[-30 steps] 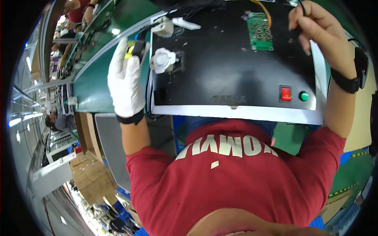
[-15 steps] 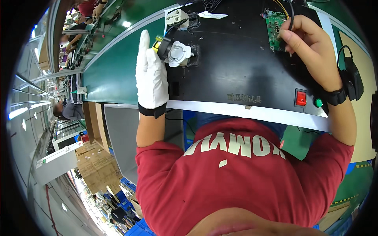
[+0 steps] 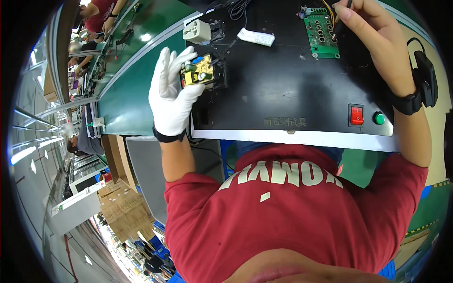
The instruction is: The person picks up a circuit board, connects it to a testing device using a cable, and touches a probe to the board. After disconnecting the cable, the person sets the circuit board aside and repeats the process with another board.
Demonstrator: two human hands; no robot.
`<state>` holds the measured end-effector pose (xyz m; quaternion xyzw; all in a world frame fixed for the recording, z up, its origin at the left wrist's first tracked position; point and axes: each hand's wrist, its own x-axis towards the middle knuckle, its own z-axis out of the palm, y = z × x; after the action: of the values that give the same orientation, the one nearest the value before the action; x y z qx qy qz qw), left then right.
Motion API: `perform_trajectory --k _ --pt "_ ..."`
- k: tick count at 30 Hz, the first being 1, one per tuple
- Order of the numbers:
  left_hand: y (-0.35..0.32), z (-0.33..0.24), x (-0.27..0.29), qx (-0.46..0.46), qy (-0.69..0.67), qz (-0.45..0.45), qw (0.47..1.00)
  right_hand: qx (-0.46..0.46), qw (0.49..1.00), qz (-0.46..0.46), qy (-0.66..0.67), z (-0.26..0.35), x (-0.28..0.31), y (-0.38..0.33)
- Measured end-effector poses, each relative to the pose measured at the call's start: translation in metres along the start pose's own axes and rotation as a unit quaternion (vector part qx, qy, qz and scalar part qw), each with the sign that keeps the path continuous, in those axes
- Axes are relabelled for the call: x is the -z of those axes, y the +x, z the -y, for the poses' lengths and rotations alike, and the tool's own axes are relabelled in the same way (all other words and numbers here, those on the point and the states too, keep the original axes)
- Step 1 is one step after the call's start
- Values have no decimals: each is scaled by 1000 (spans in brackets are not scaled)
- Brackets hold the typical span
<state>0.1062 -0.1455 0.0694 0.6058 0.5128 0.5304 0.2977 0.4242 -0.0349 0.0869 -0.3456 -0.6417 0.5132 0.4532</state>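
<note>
Left hand (image 3: 171, 101): white-gloved, at about 10 o'clock of the view, raised over the left edge of the black test fixture (image 3: 283, 89). Fingers closed around a small yellow circuit board (image 3: 197, 74) carrying round components and a blue part; thumb under the board, the other fingers spread upright behind it. A black band sits at the wrist.

Right hand (image 3: 373, 37): bare, at about 1 o'clock, fingers pinched narrow on a thin dark probe (image 3: 340, 19), its tip resting at the green circuit board (image 3: 322, 34). Black wrist strap (image 3: 406, 101) with a dark module just beside it.

Green circuit board: lies flat on the fixture top at 12 o'clock, rows of round pads, coloured wires at its upper edge.

Black test fixture: flat dark panel on the bench, white lower border; red rocker switch (image 3: 356, 115) and green round button (image 3: 379, 118) side by side at its 4 o'clock corner.

White socket adapter (image 3: 197, 33): at the fixture's 11 o'clock corner, above the left hand. White label strip (image 3: 255, 37): just to its right.

Green conveyor belt (image 3: 137, 85): runs past the fixture at 9 to 11 o'clock.

Cardboard boxes (image 3: 123, 212): on the floor at 8 o'clock.
</note>
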Motion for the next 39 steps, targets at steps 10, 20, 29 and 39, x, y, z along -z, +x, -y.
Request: perform_trajectory --k 10,20,29,39 --pt "8 29 18 -85 -63 88 991 56 990 25 -127 -21 11 13" --pt "8 37 21 -97 -65 88 989 325 884 41 -334 -22 6 9" --pt "8 21 15 -37 -93 118 988 287 895 49 -338 -18 6 9" --pt "12 29 20 -93 8 129 987 290 874 33 -389 -9 1 10"
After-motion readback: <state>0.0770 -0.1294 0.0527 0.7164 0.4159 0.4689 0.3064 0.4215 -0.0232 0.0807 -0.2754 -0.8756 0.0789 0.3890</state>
